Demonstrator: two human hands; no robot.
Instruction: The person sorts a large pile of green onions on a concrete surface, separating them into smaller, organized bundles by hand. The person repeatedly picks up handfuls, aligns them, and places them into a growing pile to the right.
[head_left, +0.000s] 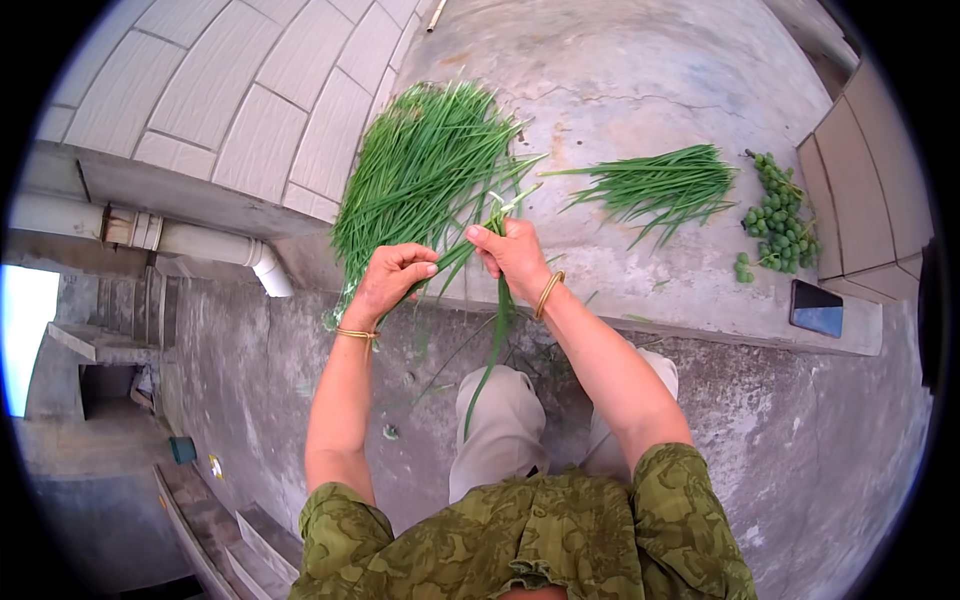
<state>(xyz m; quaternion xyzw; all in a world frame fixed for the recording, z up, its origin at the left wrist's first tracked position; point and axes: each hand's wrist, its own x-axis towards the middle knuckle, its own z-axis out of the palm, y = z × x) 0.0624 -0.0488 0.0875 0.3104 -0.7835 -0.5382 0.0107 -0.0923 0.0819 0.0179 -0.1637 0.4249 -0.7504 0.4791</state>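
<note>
A few long green leaves, like garlic chives (501, 319), run between my hands above the step's edge. My right hand (514, 251) grips them near their pale ends, thumb on top, and some hang down over my knee. My left hand (397, 277) pinches the leafy part to the left, between thumb and fingers. Just beyond, a large heap of the same green leaves (427, 165) lies spread on the concrete step. To the right lies a smaller, more even bunch of green leaves (667, 184).
Green grapes (784, 221) lie on the concrete step (600, 277) at right, with a smartphone (816, 308) near its edge. A tiled wall (225, 97) and a white plastic pipe (202, 240) are at left. A small green pot (182, 449) stands at the lower left.
</note>
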